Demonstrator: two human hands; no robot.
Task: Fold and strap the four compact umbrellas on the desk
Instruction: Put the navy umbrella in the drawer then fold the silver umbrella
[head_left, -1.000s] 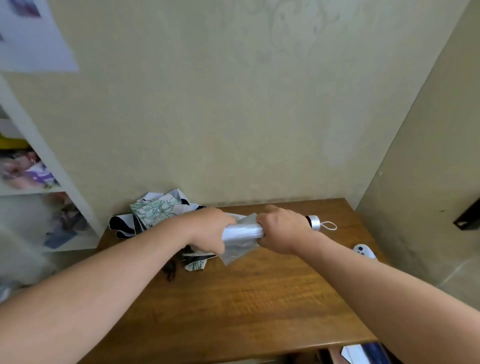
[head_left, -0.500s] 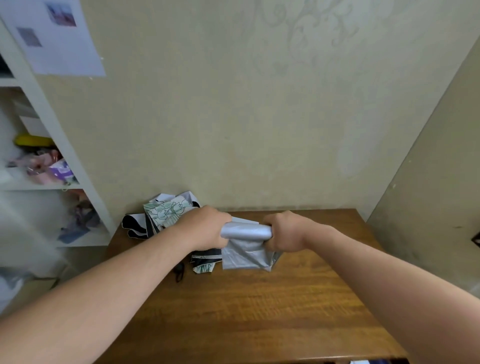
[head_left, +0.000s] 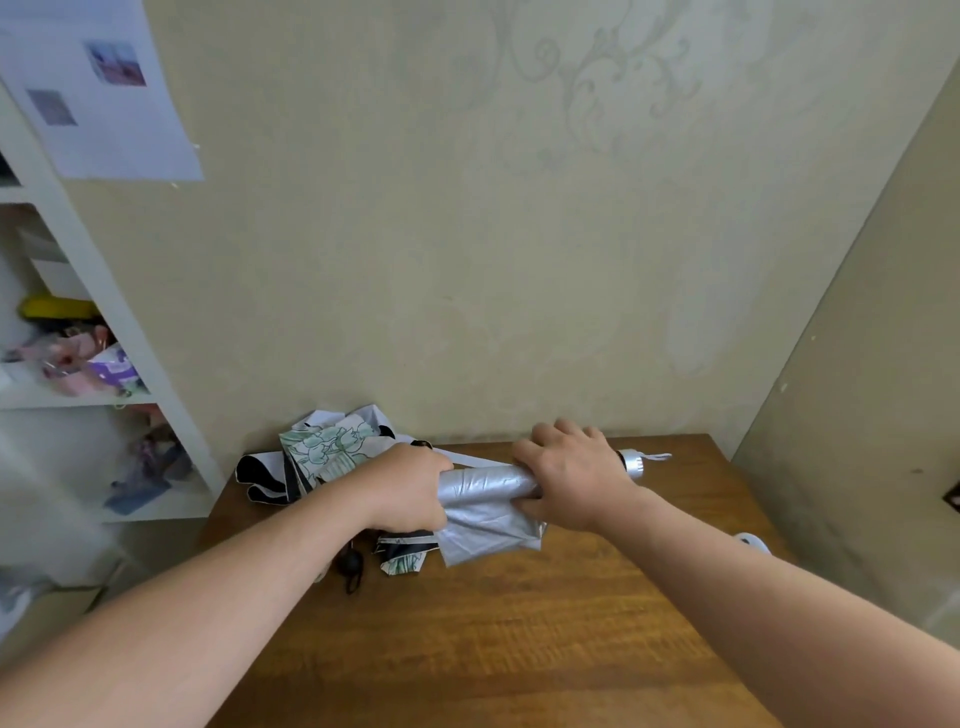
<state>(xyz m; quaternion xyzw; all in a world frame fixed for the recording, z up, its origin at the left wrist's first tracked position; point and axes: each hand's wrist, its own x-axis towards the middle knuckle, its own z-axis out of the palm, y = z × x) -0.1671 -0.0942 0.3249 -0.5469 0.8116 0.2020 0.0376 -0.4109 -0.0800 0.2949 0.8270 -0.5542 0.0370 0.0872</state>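
A silver compact umbrella (head_left: 485, 486) is held level above the wooden desk (head_left: 498, 639), partly rolled, with a loose flap of silver fabric hanging below it. My left hand (head_left: 410, 488) grips its left end. My right hand (head_left: 571, 480) wraps over its right part, thumb underneath on the fabric. The silver handle with a white loop (head_left: 636, 461) sticks out beyond my right hand. Behind my left hand lies a heap of unfolded umbrella fabric (head_left: 322, 452), white with green flower print and black edges. How many umbrellas make up the heap cannot be told.
A black cord knob (head_left: 352, 564) lies on the desk under my left forearm. A white object (head_left: 750, 543) sits at the desk's right edge. A white shelf unit (head_left: 78, 395) with clutter stands left. Walls close off the back and right.
My right hand has shifted on the umbrella, so the silver handle shows past it again. The view has tilted up and a little left. My left hand keeps its grip.
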